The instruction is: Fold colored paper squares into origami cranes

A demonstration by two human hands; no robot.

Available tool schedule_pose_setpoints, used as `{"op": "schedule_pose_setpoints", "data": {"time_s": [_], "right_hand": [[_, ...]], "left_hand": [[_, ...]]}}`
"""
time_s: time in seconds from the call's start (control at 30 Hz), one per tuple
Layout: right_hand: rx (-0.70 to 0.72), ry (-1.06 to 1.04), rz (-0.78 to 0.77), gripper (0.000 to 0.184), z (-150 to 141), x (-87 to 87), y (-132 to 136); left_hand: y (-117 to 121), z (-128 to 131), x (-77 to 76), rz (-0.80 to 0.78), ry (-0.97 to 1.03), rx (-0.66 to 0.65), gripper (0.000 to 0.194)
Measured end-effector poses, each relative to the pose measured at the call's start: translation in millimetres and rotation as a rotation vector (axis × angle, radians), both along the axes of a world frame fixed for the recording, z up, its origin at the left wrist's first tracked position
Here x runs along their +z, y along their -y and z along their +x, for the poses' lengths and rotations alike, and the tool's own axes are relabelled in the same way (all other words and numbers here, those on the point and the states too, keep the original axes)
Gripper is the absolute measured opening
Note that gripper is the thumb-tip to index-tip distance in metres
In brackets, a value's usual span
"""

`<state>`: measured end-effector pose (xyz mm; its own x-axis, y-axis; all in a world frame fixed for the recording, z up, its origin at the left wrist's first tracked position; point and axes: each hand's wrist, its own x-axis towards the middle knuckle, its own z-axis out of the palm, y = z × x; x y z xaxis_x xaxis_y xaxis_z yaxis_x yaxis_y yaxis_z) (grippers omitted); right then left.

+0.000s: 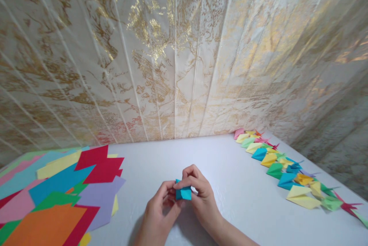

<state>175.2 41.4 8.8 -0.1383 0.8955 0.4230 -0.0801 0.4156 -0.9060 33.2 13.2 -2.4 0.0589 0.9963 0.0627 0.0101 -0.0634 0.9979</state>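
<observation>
A small piece of folded blue paper is held just above the white table, near the middle of the front. My left hand grips its left side between thumb and fingers. From the right, my right hand pinches it, with fingers over the top edge and the thumb partly hidden behind the paper. Both hands are closed on this one piece. Some fingertips and the back of the paper are out of sight.
Loose coloured paper sheets overlap in a pile at the left. Along the right edge of the white table lie rows of folded paper pieces in many colours. A patterned gold-and-white curtain hangs behind the table.
</observation>
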Motion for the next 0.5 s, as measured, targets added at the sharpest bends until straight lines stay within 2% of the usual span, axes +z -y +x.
{"op": "schedule_pose_setpoints", "data": {"time_s": [0.13,0.3,0.5], "right_hand": [[0.023,-0.02,-0.001,0.032,0.1,1.4,-0.5],[0.074,0.013,-0.031,0.035,1.0,-0.5,-3.0],[0.133,0.045,-0.091,0.042,-0.2,-2.6,-1.8]], "left_hand": [[-3.5,-6.0,1.4,0.019,-0.012,-0.017,0.025],[-5.9,-10.7,4.0,-0.028,0.143,0.16,0.029],[-12.4,-22.4,6.8,-0.017,0.028,0.184,0.03]]}}
